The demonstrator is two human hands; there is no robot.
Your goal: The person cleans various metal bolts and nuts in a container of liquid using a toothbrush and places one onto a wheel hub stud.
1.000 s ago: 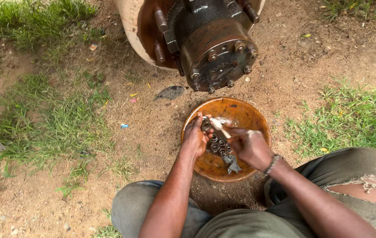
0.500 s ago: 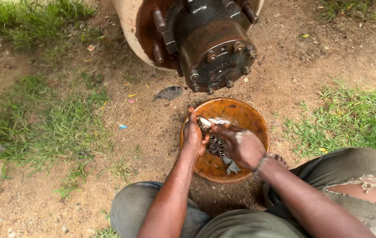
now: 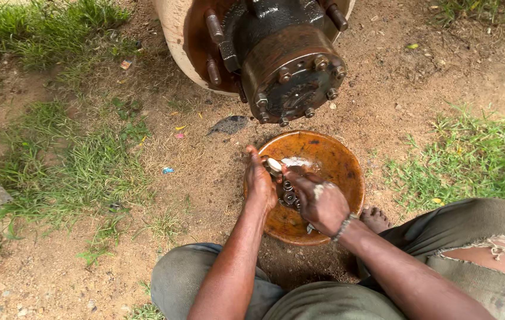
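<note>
Both hands, left hand (image 3: 259,184) and right hand (image 3: 319,201), work small metal nuts (image 3: 288,194) inside the orange bowl (image 3: 341,169); a rusty wheel hub (image 3: 288,71) sits at twelve o'clock.

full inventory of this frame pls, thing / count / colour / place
wheel hub: one, rusty brown and black, studs around it, top centre
basin: one, orange-brown, round, on dirt below the hub
nuts: several, grey metal, in the basin between the hands
flat dark scrap: one, grey, on dirt left of the hub
grass patches: green, left and right sides
bare foot: one, beside the basin's right rim
left hand: over the basin, on a small pale part
right hand: over the nuts, wrist bracelet
</note>
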